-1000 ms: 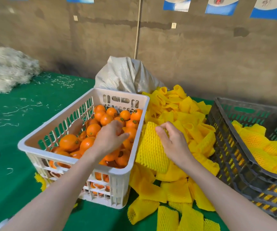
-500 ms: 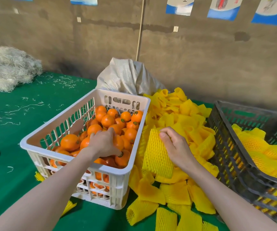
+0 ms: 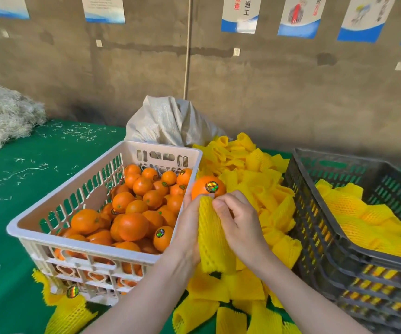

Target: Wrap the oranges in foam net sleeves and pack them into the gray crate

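**Orange meets foam sleeve between two crates**

A person's left hand grips a glossy round orange bearing a shiny foil sticker. The right hand pinches the top edge of one yellow foam net sleeve, a soft, ribbed mesh tube hanging just under the fruit. The orange sits at the sleeve's mouth, not yet inside.

Two slotted plastic crates flank the hands. At nine o'clock, the white crate holds loose, unwrapped oranges, well over twenty in view, several with stickers. At three o'clock, the gray crate holds fruit already in yellow netting; the number cannot be told.

Between the crates, from twelve o'clock down to six, lies a heap of empty sleeves, too many to count. A woven white sack slumps behind them at twelve o'clock. A mound of pale shredded fibre sits at ten o'clock on the green table cover.
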`<state>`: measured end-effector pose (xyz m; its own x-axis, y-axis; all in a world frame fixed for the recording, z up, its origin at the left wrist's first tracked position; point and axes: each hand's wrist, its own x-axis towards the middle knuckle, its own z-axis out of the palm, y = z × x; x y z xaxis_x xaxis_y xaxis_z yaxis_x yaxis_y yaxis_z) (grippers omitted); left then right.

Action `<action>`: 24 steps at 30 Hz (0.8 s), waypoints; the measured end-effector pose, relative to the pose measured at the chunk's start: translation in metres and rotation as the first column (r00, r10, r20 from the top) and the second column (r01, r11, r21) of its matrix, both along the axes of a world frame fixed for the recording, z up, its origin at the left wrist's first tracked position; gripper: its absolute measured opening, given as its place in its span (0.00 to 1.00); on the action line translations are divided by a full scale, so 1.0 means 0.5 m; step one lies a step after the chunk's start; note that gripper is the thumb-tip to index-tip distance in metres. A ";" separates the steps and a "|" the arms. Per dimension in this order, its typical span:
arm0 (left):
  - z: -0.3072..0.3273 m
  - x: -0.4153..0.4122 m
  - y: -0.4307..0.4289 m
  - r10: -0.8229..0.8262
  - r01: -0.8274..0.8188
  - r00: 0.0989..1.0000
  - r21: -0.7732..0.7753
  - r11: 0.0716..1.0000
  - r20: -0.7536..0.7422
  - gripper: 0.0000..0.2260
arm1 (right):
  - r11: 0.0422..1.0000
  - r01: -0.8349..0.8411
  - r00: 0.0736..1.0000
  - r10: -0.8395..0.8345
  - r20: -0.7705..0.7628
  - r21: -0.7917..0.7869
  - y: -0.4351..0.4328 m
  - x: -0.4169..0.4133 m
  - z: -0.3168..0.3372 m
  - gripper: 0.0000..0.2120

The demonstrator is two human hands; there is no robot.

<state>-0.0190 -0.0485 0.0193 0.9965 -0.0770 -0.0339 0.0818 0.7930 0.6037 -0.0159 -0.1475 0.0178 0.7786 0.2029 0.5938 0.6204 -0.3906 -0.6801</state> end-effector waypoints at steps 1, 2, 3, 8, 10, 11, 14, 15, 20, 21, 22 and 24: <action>0.001 -0.001 -0.016 -0.060 0.057 0.998 -0.091 0.994 -0.035 0.23 | 0.996 0.088 0.994 -0.088 0.067 0.001 -0.002 -0.002 -0.007 0.12; 0.000 0.000 -0.030 -0.099 0.088 0.993 -0.161 0.983 -0.059 0.23 | 0.985 0.173 0.974 -0.171 0.148 -0.001 -0.004 -0.003 -0.014 0.11; -0.003 0.002 -0.042 -0.109 0.093 0.991 -0.195 0.976 -0.077 0.21 | 0.971 0.241 0.945 -0.234 0.228 -0.004 -0.008 -0.003 -0.020 0.12; -0.019 0.004 -0.075 -0.026 0.005 0.995 -0.220 0.975 -0.094 0.15 | 0.917 0.399 0.808 -0.356 0.469 0.007 -0.042 0.002 -0.034 0.13; -0.022 0.003 -0.083 -0.021 -0.003 0.993 -0.200 0.980 -0.116 0.18 | 0.904 0.427 0.775 -0.374 0.509 0.015 -0.051 0.000 -0.041 0.15; -0.022 0.002 -0.087 -0.013 -0.010 0.992 -0.187 0.982 -0.122 0.18 | 0.905 0.424 0.776 -0.374 0.508 0.019 -0.053 -0.001 -0.044 0.17; -0.027 0.003 -0.095 0.035 -0.049 0.994 -0.137 0.989 -0.102 0.14 | 0.918 0.391 0.816 -0.379 0.437 0.065 -0.057 -0.003 -0.048 0.26; -0.026 0.003 -0.097 0.050 -0.061 0.994 -0.112 0.992 -0.096 0.15 | 0.917 0.389 0.824 -0.389 0.412 0.088 -0.057 -0.003 -0.048 0.27; -0.030 0.012 -0.104 0.090 -0.090 0.993 0.002 0.996 -0.078 0.29 | 0.931 0.353 0.889 -0.364 0.277 0.091 -0.057 -0.006 -0.048 0.32; -0.032 0.015 -0.103 0.092 -0.094 0.993 -0.014 0.996 -0.077 0.28 | 0.930 0.361 0.892 -0.366 0.267 0.068 -0.057 -0.009 -0.050 0.32; -0.032 0.015 -0.101 0.084 -0.087 0.994 -0.042 0.995 -0.072 0.24 | 0.927 0.371 0.888 -0.370 0.272 0.052 -0.057 -0.010 -0.053 0.32; -0.033 0.012 -0.098 0.019 -0.027 0.997 -0.091 0.995 -0.080 0.10 | 0.932 0.359 0.881 -0.357 0.310 0.054 -0.062 -0.013 -0.060 0.29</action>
<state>-0.0128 -0.0976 0.0030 0.9924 -0.0607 -0.1068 0.1078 0.8473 0.5201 -0.0226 -0.1784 -0.0119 0.5759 -0.0512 0.8159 0.6161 -0.6287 -0.4744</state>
